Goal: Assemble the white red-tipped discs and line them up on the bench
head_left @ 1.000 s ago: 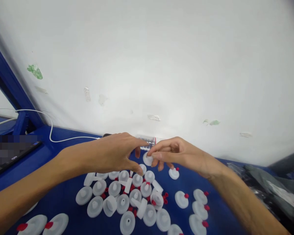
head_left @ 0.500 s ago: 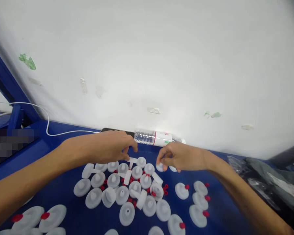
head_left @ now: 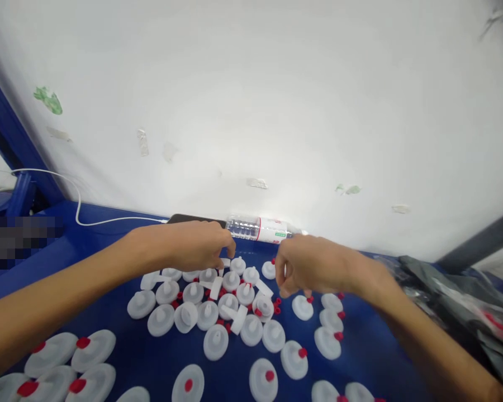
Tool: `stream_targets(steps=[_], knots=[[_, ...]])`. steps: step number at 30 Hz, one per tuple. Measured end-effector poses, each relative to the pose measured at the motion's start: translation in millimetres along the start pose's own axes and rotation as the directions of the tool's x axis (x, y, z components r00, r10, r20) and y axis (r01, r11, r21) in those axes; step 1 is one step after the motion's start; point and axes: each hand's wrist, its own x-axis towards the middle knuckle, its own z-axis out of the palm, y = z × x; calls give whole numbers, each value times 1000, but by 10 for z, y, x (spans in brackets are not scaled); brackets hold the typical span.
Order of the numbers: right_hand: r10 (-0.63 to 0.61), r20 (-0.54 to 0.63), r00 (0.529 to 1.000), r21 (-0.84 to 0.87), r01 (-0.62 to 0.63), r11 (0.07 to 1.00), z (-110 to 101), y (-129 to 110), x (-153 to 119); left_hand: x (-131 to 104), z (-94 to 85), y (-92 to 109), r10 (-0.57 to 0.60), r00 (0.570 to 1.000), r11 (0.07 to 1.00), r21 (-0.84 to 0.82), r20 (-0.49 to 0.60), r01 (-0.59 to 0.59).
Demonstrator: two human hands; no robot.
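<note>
My left hand (head_left: 199,245) hovers at the back of a pile of white plastic discs. Its index finger is bent, the thumb lies lower, and a gap shows between them. A white T-shaped piece (head_left: 225,262) is right by the fingertips; whether they touch it I cannot tell. My right hand (head_left: 314,265) is to the right of the pile, fingers curled but apart, with nothing visible between them. Just left of it lies a white disc (head_left: 269,270) with a red tip. Below it is another red-tipped disc (head_left: 302,307). Small red caps (head_left: 277,306) lie among the pile's discs (head_left: 251,330).
A clear bottle (head_left: 272,229) and a dark phone (head_left: 184,218) with a white cable (head_left: 121,220) lie along the white wall. Red-tipped discs (head_left: 93,350) sit at the front left, others (head_left: 327,343) on the right. Grey bags (head_left: 436,285) are at the far right.
My right hand has come off the white disc, which now lies uncovered beside it. My left hand stays near the T-shaped piece. The view has shifted slightly, showing more discs at the front.
</note>
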Motion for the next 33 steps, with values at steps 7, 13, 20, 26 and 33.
stream_targets(steps=[7,13,20,26,33], knots=[[87,79,993,-118,-77,990,106,-303,22,-1,16,-64,68,996,998,-8,-55,-69],[64,20,998,-83,-62,995,79,-128,-12,-36,-12,-36,65,993,998,-8,-104,-66],[-240,-325,915,-3,252,968,-99,15,23,-155,-189,-39,18,975,996,-78,-222,-36],[-312,-475,823,86,396,914,-117,-91,72,-207,-296,2,20,977,967,-246,-214,-74],[-386,-436,813,208,508,836,-83,-192,29,-116,-261,-100,4,998,874,-485,-61,-33]])
